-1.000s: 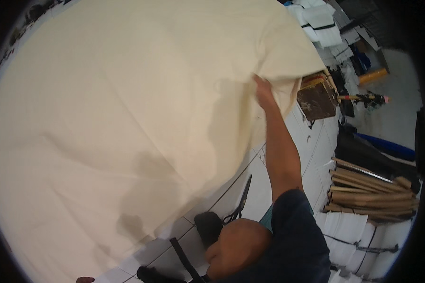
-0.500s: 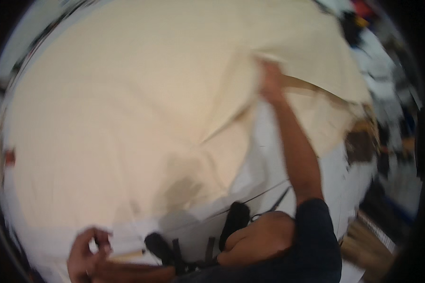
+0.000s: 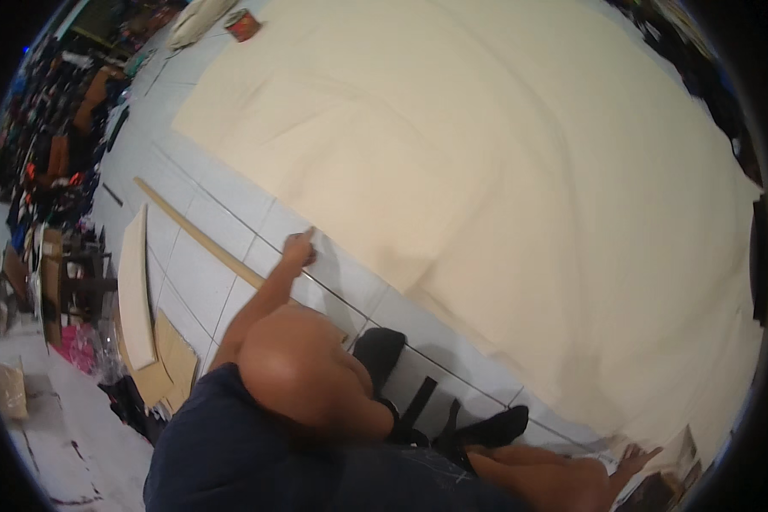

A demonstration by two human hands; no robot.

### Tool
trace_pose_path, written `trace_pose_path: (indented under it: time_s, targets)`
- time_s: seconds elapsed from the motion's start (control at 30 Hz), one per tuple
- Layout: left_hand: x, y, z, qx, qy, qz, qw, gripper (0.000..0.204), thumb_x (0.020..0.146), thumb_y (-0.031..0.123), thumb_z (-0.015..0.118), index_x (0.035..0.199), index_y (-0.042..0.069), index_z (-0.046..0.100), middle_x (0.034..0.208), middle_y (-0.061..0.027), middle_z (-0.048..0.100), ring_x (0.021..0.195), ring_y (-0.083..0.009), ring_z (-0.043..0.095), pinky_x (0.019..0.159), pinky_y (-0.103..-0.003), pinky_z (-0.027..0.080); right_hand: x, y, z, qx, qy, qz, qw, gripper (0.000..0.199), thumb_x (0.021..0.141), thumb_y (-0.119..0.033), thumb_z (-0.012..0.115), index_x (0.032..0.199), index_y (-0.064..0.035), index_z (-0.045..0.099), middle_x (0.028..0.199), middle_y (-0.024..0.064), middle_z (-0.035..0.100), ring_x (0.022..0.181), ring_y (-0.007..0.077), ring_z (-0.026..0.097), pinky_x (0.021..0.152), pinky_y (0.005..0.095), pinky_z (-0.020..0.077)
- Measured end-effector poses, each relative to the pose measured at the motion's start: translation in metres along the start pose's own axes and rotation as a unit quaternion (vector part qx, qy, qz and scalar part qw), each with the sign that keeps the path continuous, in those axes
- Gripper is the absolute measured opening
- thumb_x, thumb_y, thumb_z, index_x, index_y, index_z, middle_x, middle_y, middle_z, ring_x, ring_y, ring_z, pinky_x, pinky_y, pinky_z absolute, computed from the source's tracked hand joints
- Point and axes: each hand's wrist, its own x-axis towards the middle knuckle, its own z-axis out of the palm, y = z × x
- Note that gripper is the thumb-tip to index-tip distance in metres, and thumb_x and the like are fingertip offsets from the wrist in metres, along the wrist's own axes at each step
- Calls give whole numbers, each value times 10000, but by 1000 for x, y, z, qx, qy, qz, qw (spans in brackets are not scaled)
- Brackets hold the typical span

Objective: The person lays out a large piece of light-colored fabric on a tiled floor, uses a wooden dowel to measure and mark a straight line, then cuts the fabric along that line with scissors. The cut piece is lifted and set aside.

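Observation:
A wide cream cloth [image 3: 486,171] lies spread over the white tiled floor, with soft creases across it. My left hand [image 3: 299,249] reaches to its near-left edge; the fingers are curled and appear to pinch the border. At the lower right, my right hand [image 3: 633,461] rests by the cloth's near corner with its fingers apart, the index stretched along the fabric. Part of that hand is hidden behind my knee. I am crouching at the cloth's edge, my dark-covered feet [image 3: 379,357] on the tiles.
Left of me lie a long wooden stick [image 3: 203,244], a pale curved strip [image 3: 135,286] and cardboard pieces [image 3: 177,363]. A red tin [image 3: 242,26] stands by the cloth's far-left corner. Piled clutter [image 3: 60,145] lines the far left. Dark items [image 3: 657,493] sit near my right hand.
The view has swung to the left. My right hand has left the raised fold and come down to the near corner. My left hand has gone out to the cloth's edge.

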Motion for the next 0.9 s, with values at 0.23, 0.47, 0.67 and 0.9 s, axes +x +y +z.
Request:
trace_pose_path:
  time_s: [0.23, 0.47, 0.67, 0.9]
  targets:
    - [-13, 1, 57, -106, -26, 51, 993, 475, 887, 297, 663, 1200, -11, 481, 828, -76, 560, 668, -160, 590, 588, -296, 547, -128, 139, 77, -365, -101, 69, 923, 952, 752, -678, 664, 1372, -4, 405, 920, 131, 609, 794, 248, 554, 799, 410, 459]
    - [-6, -2, 62, -99, -3, 82, 992, 335, 879, 242, 672, 1032, -1, 499, 707, -78, 554, 545, -157, 532, 483, -294, 456, -192, 148, 107, -169, -343, 153, 911, 521, 900, -432, 644, 1226, -41, 535, 1095, 95, 610, 917, 253, 562, 836, 390, 467]
    - [-27, 12, 70, -58, -27, 86, 994, 310, 887, 299, 664, 856, 17, 541, 683, -58, 551, 508, -143, 493, 456, -290, 391, -204, 65, 156, 45, -341, -15, 939, 453, 938, -239, 598, 1306, 1, 489, 1254, 122, 597, 1092, 240, 604, 926, 358, 504]
    - [-35, 66, 79, -185, 10, 178, 966, 280, 881, 265, 648, 910, -4, 573, 730, -64, 575, 556, -133, 514, 484, -287, 404, -198, -60, 241, 86, -359, -127, 921, 443, 931, -233, 624, 1249, 56, 518, 1242, 142, 596, 1117, 239, 578, 970, 373, 481]
